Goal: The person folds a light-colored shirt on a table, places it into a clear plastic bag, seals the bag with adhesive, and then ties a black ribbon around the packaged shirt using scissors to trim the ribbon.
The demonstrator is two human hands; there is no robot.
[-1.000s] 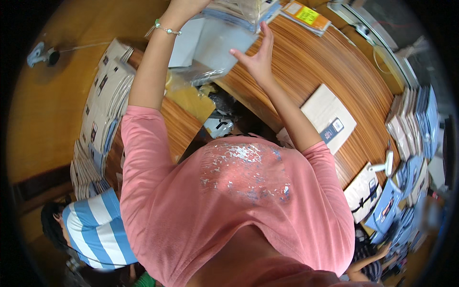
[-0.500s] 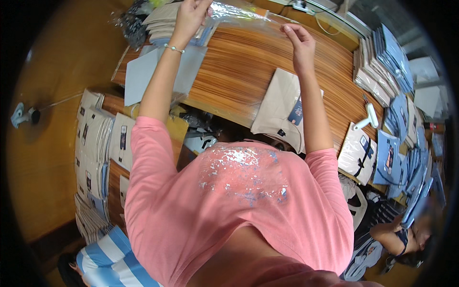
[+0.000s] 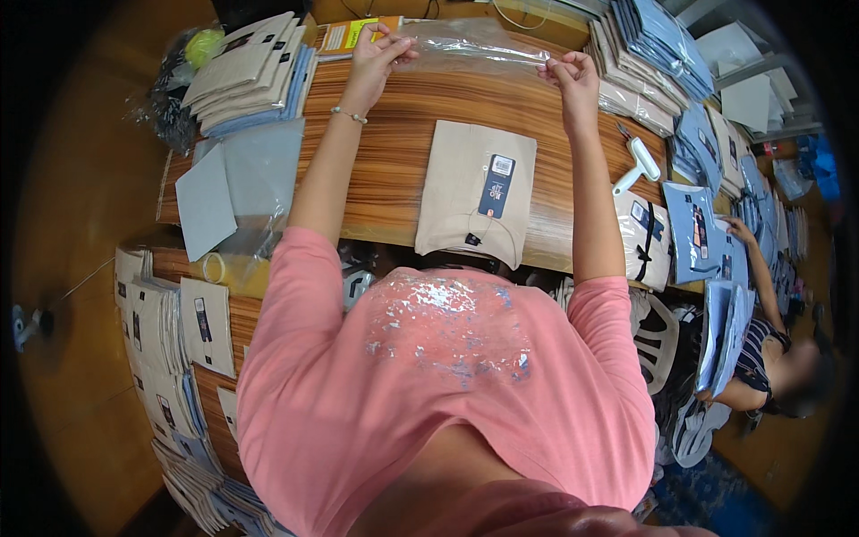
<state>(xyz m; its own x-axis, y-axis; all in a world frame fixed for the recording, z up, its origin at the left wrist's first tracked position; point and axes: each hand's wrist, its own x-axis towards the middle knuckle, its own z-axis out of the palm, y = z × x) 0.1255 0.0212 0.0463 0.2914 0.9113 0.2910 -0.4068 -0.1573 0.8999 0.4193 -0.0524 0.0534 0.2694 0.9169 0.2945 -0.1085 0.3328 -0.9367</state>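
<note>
Between my two hands a clear plastic bag [image 3: 479, 52] is stretched out above the far part of the wooden table [image 3: 394, 170]. My left hand [image 3: 380, 58] pinches one end of its edge, and my right hand [image 3: 574, 75] grips the other end. Nearer to me, below the bag, a folded beige garment [image 3: 465, 170] lies flat by the table's front edge. A dark blue hang tag [image 3: 494, 192] with a white label rests on it.
Stacked beige and blue folded garments [image 3: 250, 76] stand at the far left beside grey plastic sheets [image 3: 259, 170]. On the right are a white tagging gun [image 3: 639, 165], a packed beige garment [image 3: 642, 237] and more stacks [image 3: 658, 54]. Another person [image 3: 761, 353] is at the right, handling blue packages.
My view has shifted, bringing the whole beige garment into sight. Both hands still hold the bag, now pulled straighter between them. The person on the right has reached an arm toward the blue packages.
</note>
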